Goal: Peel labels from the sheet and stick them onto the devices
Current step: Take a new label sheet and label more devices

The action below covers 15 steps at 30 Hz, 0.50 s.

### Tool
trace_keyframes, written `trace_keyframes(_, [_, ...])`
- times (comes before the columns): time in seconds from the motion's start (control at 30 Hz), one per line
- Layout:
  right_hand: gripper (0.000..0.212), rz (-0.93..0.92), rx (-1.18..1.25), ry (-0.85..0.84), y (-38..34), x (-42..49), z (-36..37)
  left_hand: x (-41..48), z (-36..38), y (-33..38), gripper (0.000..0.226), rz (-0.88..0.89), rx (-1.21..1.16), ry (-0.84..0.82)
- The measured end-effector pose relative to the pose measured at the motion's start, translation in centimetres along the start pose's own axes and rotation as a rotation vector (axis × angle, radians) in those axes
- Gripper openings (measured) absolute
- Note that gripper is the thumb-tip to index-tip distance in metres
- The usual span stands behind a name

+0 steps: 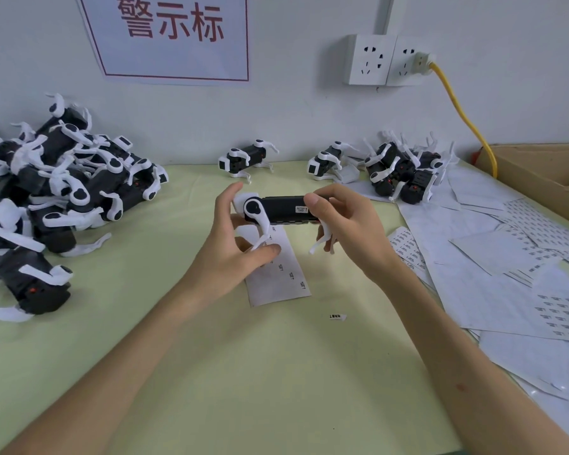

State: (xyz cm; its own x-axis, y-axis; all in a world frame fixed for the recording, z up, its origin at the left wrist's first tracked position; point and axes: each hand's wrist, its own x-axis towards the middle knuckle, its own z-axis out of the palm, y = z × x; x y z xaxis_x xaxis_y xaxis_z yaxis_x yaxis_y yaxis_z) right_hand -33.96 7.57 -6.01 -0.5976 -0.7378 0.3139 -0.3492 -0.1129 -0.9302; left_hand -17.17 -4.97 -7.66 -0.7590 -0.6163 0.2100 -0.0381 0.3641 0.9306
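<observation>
Device point(281, 210): black body, white legs

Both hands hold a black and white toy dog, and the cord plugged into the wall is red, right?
Not red: the head view shows a yellow cord plugged into the white wall socket. The left hand and right hand do hold the black and white toy dog.

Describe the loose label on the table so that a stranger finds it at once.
Look at the green table. Just right of the near end of the narrow sheet lies the loose label. Unlike the others, it sits alone, off any sheet.
</observation>
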Motion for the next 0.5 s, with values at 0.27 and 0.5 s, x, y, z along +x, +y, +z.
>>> trace_keyframes(0.27, [0.035, 0.033, 0.043, -0.074, 0.5, -0.2, 1.1, 0.1, 0.7, -0.6, 0.083, -0.090, -0.265, 0.011])
trace_keyframes(0.5, [0.049, 0.041, 0.103, -0.135, 0.5, -0.9, 2.2, -0.2, 1.7, -1.4, 0.073, -0.063, -0.226, 0.140])
